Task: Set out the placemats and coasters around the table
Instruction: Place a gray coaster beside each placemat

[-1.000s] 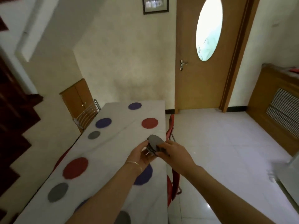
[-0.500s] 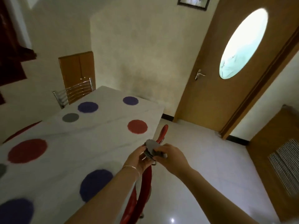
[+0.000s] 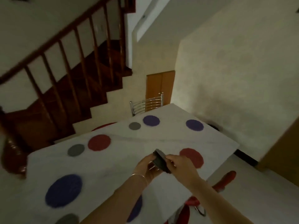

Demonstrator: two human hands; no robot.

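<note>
Peeling the next coaster off the stack

Both hands, the left hand (image 3: 148, 167) cupping and the right hand (image 3: 178, 165) pinching, hold the grey coaster stack (image 3: 160, 160) above the table (image 3: 129, 159); the view has swung from the door toward the stairs, nearing the red placemat (image 3: 193, 157) lacking a coaster.

Only one view is given, taken from the person's head. The white table (image 3: 161, 139) is seen from above and close by, tilted, with the stairs (image 3: 77, 88) and wall farther off. The arms are seen reaching forward from below.
</note>
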